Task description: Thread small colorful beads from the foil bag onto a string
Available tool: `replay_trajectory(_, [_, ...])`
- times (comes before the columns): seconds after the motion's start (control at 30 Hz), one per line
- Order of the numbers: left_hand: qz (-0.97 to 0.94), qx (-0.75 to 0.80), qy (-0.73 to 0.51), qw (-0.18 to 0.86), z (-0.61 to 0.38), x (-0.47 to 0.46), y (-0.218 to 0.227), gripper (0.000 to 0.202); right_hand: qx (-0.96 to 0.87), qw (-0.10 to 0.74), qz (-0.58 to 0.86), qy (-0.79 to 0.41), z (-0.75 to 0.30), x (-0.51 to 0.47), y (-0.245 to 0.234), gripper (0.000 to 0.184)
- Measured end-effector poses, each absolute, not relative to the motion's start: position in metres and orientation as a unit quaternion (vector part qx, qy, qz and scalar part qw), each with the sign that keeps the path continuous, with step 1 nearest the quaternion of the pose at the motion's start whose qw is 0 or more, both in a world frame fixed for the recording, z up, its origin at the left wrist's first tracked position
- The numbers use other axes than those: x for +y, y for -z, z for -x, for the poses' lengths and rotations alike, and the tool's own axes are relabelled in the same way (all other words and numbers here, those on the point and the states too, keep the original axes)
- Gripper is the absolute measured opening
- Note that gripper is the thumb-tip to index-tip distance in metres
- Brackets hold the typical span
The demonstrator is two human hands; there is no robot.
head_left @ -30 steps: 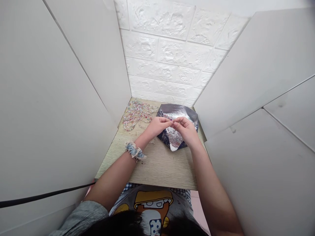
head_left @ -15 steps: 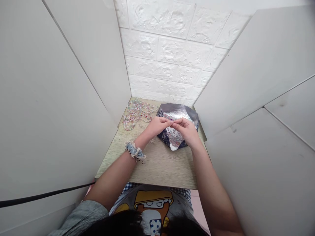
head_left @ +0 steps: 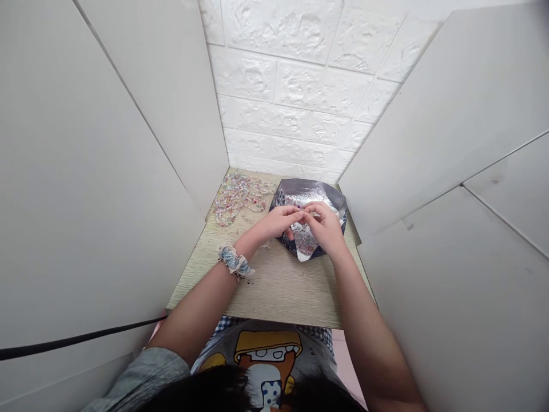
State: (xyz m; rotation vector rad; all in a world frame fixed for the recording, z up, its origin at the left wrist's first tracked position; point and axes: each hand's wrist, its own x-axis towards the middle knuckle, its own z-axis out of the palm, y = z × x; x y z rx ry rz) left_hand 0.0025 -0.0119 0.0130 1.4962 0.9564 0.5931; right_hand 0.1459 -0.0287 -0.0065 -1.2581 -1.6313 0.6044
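My left hand [head_left: 282, 221] and my right hand [head_left: 322, 227] meet fingertip to fingertip above an opened bag [head_left: 328, 194] with a silvery lining and a dark blue patterned outside. Both are closed in a pinch. Whatever lies between the fingertips is too small and too hidden to name. Loose small beads [head_left: 305, 240] fill the bag below my fingers. To the left, strings of colourful beads [head_left: 240, 197] lie in loops on the wooden table [head_left: 283, 292].
White panels [head_left: 171, 114] [head_left: 429, 131] rise on both sides, and a white brick-patterned wall [head_left: 295, 86] stands behind the table. A few tiny pieces [head_left: 250, 281] lie by my left forearm. A black cord [head_left: 86, 336] runs at the lower left.
The fingers of my left hand have curled a little lower over the bag, and my right fingers have shifted slightly. Both hands stay together; the bag and bead strings lie as before.
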Motion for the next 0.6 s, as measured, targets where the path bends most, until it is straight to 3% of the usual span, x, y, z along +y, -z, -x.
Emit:
replay_trajectory(0.2, [-0.613, 0.434, -0.289, 0.594, -0.004, -0.011, -0.014, 0.024, -0.673, 0.455, 0.549, -0.196, -0.15, -0.026, 0.008, 0.018])
replay_trajectory(0.43, [-0.56, 0.448, -0.393, 0.575, -0.002, -0.007, -0.013, 0.02, -0.767, 0.23, 0.584, -0.132, -0.148, -0.026, 0.02, 0.011])
replay_trajectory(0.6, [-0.547, 0.442, -0.422, 0.572, -0.001, -0.006, -0.013, 0.026, -0.768, 0.162, 0.605, -0.132, -0.146, -0.029, 0.019, 0.013])
